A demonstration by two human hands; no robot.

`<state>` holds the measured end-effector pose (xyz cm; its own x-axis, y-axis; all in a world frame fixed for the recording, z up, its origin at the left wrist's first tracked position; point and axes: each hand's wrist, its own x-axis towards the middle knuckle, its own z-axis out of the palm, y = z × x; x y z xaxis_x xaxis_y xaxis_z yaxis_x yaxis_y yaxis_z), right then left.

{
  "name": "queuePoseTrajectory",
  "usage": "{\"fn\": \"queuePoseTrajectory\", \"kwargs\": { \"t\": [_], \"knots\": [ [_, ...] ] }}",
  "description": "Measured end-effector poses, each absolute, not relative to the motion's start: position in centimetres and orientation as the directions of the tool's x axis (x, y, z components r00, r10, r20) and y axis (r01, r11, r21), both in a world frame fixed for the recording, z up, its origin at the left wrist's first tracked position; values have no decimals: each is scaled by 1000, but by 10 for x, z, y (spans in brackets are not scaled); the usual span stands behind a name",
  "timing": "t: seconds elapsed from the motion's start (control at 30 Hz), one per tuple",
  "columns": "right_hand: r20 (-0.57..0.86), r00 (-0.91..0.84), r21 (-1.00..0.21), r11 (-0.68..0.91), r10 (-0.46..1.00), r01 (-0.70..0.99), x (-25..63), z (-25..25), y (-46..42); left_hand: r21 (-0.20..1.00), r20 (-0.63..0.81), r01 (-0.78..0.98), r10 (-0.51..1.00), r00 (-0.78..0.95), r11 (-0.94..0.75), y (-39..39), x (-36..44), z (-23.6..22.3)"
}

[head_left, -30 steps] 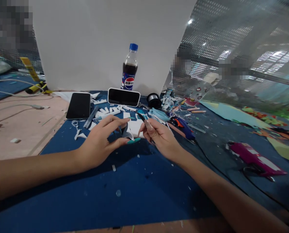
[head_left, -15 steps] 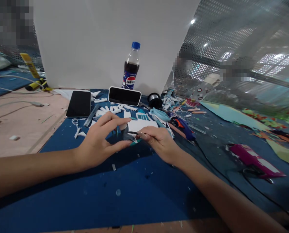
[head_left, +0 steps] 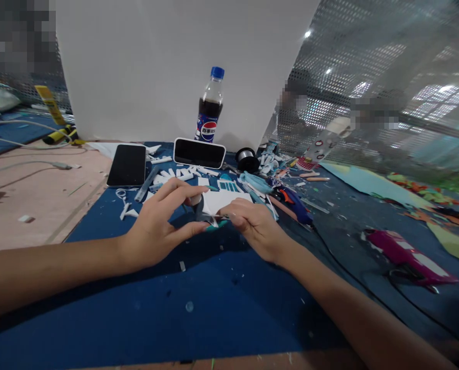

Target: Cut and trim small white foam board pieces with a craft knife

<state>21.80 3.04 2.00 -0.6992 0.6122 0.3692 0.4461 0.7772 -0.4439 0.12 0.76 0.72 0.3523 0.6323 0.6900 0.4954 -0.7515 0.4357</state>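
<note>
My left hand (head_left: 156,218) is closed around a small white-and-grey curved piece (head_left: 211,221), gripped between the thumb and fingertips. My right hand (head_left: 254,223) pinches a slim, dark-tipped tool (head_left: 222,216); its tip lies against the piece and the fist covers most of it, so its exact kind is unclear. Just behind both hands lies a white sheet (head_left: 224,199) on the blue mat (head_left: 183,313).
Behind are a propped phone (head_left: 199,153), a cola bottle (head_left: 210,110) and a wire spool (head_left: 247,160). A black-screened tablet or phone (head_left: 127,164) lies left. White scraps (head_left: 171,174) are scattered about. A blue glue gun (head_left: 294,203) and a purple corded tool (head_left: 408,254) are right.
My right hand has come left and down, turning the tool from pointing up to lying across the piece. My left hand has stayed nearly still, keeping its hold.
</note>
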Motion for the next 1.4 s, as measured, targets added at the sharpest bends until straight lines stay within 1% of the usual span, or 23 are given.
{"fn": "queuePoseTrajectory", "kwargs": {
  "t": [0.17, 0.4, 0.63, 0.87, 1.03, 1.4],
  "knots": [
    [350, -713, -442, 778, 607, 446, 219, 21, 30, 443, 692, 486, 632, 348, -753, 7, 1, 7],
    [360, -721, -450, 787, 592, 422, 218, 22, 29, 435, 698, 480, 622, 355, -762, 8, 0, 7],
    [419, -708, -423, 812, 569, 402, 217, 21, 30, 416, 717, 473, 600, 355, -777, 8, 1, 6],
    [443, -711, -419, 827, 546, 374, 217, 19, 30, 408, 719, 461, 588, 369, -788, 8, 0, 6],
    [421, -716, -408, 821, 557, 398, 215, 22, 27, 398, 725, 447, 573, 381, -801, 7, 0, 7],
    [362, -719, -425, 791, 593, 439, 215, 21, 26, 370, 741, 453, 552, 383, -811, 8, 0, 6]
  ]
}}
